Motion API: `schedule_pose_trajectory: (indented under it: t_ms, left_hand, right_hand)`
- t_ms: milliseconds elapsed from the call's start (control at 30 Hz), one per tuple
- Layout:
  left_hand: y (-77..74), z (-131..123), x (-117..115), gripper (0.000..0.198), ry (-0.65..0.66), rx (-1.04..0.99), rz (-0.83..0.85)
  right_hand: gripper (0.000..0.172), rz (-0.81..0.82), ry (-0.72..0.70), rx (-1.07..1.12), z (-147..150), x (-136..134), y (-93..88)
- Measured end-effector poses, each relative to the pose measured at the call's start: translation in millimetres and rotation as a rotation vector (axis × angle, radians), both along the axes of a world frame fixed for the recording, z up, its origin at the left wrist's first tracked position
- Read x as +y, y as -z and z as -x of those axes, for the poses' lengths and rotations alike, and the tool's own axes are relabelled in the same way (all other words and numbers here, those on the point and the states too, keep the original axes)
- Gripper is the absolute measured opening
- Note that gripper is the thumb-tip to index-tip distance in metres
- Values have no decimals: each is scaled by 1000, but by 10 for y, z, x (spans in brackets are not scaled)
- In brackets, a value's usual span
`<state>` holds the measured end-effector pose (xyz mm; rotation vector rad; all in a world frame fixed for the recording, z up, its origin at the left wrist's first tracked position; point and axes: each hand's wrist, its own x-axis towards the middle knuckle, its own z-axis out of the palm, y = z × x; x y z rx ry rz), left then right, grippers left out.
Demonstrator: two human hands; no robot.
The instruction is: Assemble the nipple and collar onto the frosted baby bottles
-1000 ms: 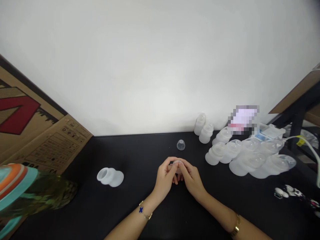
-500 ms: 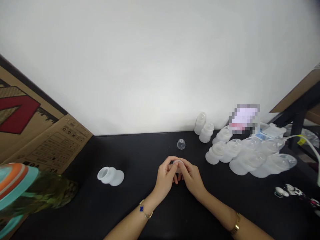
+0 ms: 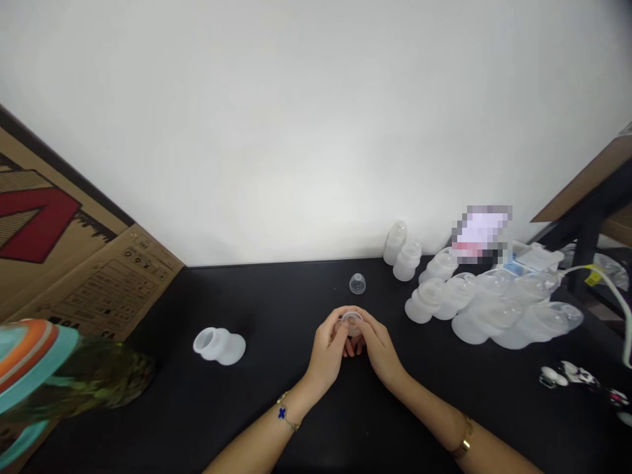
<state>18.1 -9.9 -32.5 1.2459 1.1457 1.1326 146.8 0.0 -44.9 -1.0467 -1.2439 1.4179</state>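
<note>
Between both hands is a small translucent baby bottle collar ring (image 3: 352,324), its round opening turned up. My left hand (image 3: 326,345) wraps its left side, thumb near the rim. Around the right side curl the fingers of my right hand (image 3: 381,347), with that thumb also by the rim. Whether a nipple sits inside the ring I cannot make out. Just beyond the hands, a clear dome cap (image 3: 357,284) rests on the black table (image 3: 276,296). To the left lies an open white bottle body (image 3: 224,346) without a top.
Several capped white bottles (image 3: 486,319) crowd the right side, below a blurred-out screen (image 3: 480,232). A printed cardboard box (image 3: 99,276) and a large jug with a teal and orange lid (image 3: 39,355) stand left. A panda-patterned item (image 3: 577,374) lies at the right.
My thumbs have moved apart and off the middle of the ring, so its round opening now shows. The bottles and the dome cap stay where they were.
</note>
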Motion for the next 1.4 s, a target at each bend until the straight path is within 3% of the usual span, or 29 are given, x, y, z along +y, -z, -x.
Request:
schedule_pose_trajectory:
  t_ms: [567, 1033, 1400]
  left_hand:
    - [-28, 21, 58, 35, -36, 43, 18]
    - [-60, 1, 78, 46, -6, -211, 237]
    - [-38, 34, 103, 36, 3, -197, 170]
  right_hand:
    - [39, -29, -35, -82, 26, -17, -17]
    - [40, -12, 9, -87, 21, -5, -33]
    - [41, -42, -22, -123, 26, -46, -109]
